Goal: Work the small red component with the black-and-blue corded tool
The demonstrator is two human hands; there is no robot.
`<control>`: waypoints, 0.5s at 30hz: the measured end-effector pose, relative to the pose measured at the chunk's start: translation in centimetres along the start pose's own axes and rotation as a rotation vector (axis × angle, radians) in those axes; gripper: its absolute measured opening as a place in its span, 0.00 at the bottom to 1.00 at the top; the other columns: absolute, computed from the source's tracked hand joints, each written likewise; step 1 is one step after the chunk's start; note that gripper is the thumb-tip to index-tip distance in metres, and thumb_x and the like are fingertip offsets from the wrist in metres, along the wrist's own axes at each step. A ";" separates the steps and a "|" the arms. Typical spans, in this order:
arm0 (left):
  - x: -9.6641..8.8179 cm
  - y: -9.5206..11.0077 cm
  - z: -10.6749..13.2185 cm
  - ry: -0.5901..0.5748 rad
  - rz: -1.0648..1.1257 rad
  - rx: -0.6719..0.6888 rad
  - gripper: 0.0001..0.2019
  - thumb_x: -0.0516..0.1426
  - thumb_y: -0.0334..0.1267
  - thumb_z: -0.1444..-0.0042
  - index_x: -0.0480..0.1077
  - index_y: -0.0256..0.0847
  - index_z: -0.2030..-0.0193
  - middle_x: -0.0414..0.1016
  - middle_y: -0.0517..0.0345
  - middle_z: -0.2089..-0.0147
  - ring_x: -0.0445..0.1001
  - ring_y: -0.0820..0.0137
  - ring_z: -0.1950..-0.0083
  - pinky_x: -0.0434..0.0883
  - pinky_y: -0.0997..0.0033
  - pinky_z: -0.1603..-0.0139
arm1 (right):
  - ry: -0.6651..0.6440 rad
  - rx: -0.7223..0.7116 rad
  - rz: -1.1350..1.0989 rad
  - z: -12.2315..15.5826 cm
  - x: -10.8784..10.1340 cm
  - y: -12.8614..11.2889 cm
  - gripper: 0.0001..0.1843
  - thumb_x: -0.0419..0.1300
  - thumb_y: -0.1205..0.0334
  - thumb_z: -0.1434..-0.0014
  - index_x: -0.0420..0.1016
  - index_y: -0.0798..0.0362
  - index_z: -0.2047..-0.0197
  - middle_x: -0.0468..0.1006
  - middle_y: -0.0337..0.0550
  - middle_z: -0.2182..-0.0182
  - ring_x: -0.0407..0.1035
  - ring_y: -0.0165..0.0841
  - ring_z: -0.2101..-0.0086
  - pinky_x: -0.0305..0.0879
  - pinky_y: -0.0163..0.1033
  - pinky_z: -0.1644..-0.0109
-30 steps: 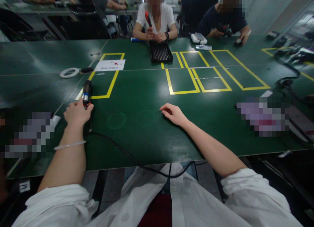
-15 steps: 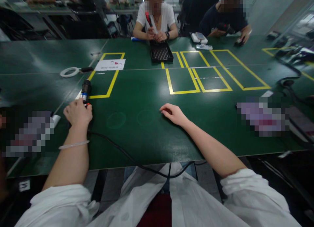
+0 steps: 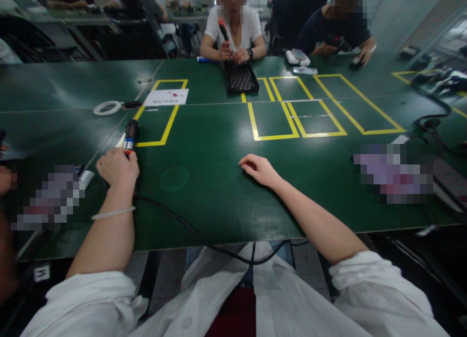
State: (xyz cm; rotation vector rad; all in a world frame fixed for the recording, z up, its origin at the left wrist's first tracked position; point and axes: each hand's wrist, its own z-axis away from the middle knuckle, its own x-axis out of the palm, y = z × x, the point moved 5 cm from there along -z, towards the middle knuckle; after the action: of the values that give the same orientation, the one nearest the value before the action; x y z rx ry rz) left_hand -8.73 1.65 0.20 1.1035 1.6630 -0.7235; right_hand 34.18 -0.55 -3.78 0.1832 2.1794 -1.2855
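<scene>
My left hand (image 3: pixel 118 169) is wrapped around a black cylindrical corded tool (image 3: pixel 130 130) at the left of the green table. Its dark barrel points away from me, with a silver and blue band and a bit of orange-red by my fingers. My palm hides the rest of the tool, so its exact kind cannot be made out. From beneath that hand a black cable (image 3: pixel 189 228) runs over the table edge towards my lap. Lying on the bare table right of centre, my right hand (image 3: pixel 258 168) has its fingers curled in loosely, with nothing visible in them.
Yellow tape outlines (image 3: pixel 277 136) mark the table (image 3: pixel 215 210). A white printed sheet (image 3: pixel 167 97) and a coiled white cable (image 3: pixel 107 108) lie beyond my left hand. Across from me a person holds a red-and-black tool over a black tray (image 3: pixel 241 90). Pixelated items flank me.
The view has shifted slightly. More of another person's hand shows at the left edge. My two hands stay in place on the table.
</scene>
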 end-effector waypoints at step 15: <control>-4.5 21.4 11.3 -0.670 1.186 0.578 0.23 0.51 0.46 0.35 0.71 0.35 0.39 0.73 0.54 0.64 0.72 0.70 0.63 0.70 0.68 0.57 | -0.001 0.129 -0.273 -0.1 0.0 1.0 0.11 0.58 0.56 0.37 0.75 0.54 0.56 0.78 0.40 0.68 0.70 0.29 0.71 0.66 0.36 0.64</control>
State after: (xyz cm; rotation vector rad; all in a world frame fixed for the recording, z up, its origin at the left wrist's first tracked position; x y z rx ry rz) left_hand 15.72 -0.69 1.27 1.7139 0.0751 -0.6347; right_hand 34.55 0.00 -4.49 -0.0671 2.1770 -1.5767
